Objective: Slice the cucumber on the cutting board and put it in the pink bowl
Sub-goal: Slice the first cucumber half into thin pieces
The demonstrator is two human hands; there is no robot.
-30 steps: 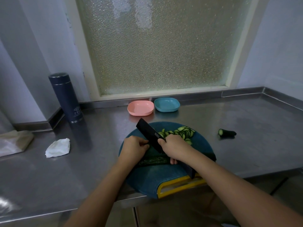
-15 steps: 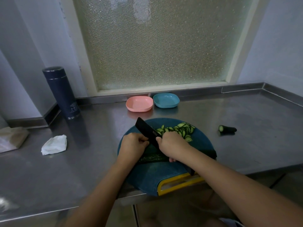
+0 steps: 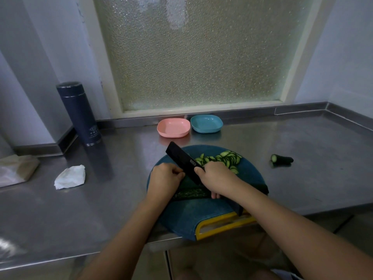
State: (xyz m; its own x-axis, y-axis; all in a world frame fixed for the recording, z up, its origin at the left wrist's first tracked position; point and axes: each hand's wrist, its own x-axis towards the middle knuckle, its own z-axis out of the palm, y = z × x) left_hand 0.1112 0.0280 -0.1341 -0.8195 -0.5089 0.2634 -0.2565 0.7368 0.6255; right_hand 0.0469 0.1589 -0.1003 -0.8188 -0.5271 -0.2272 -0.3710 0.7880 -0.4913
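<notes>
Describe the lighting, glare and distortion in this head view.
Head view: soft daylight enters through the frosted window; the steel counter shows dull reflections of the pink bowl and flask; the wide-angle lens bends the walls at the edges; the knife and cucumber slices look sharp, the cucumber dark.

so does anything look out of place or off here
A cut cucumber end lies off the cutting board, alone on the steel counter to its right. The board's yellow-handled side also overhangs the counter's front edge.
</notes>
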